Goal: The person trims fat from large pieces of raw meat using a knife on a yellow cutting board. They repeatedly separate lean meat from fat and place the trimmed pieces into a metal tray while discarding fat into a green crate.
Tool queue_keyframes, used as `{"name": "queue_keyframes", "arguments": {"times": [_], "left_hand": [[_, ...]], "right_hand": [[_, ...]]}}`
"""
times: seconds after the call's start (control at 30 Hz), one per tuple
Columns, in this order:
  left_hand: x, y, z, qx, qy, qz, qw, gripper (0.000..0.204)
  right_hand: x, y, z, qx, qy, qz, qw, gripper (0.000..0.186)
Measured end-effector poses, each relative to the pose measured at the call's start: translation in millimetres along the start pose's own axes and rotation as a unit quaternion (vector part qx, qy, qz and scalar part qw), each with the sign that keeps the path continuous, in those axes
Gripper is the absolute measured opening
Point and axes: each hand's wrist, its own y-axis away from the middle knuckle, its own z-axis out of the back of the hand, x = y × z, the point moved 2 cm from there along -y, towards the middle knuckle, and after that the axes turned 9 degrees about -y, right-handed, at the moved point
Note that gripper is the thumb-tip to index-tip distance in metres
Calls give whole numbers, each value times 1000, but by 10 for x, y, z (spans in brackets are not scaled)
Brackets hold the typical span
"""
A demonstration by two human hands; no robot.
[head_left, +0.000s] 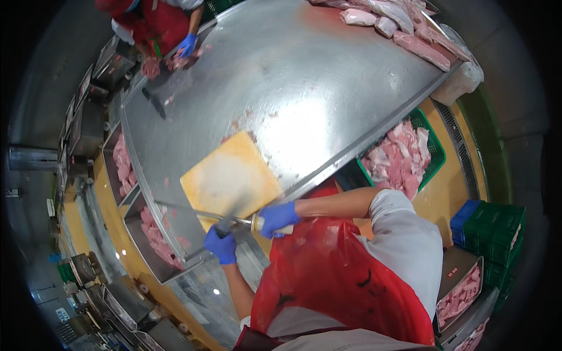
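Observation:
My left hand point(220, 244), in a blue glove, is closed on the dark handle of a knife point(226, 227), whose blurred blade angles up and right. My right hand point(277, 219), also gloved in blue, grips the cream handle of a long sharpening rod point(188, 209), which reaches left across the knife. Both tools are just over the near edge of a yellow cutting board point(234, 172) on the steel table point(304, 70).
A co-worker point(153, 26) handles meat point(178, 58) across the table, near a dark knife point(153, 102). Pork pieces point(421, 50) lie upper right. Meat-filled bins point(153, 262) stand left; a green crate of meat point(435, 164) and stacked crates point(486, 234) stand right.

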Motion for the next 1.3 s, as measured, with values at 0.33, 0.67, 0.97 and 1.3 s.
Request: {"name": "queue_keyframes", "arguments": {"times": [0.33,0.67,0.97,1.3], "left_hand": [[-1736,-1213,-936,-82,-150,-31,985,9],[-2840,-1709,-967,109,-42,-121,986,19],[-122,-436,-734,120,-172,378,901,28],[-1221,-505,-1249,144,-254,320,901,34]], "right_hand": [[272,909,1598,-1,-120,68,990,7],[232,1351,2672,14,-223,65,972,6],[-56,1881,4289,-251,28,34,967,33],[1843,3081,7009,-314,369,116,867,47]]}}
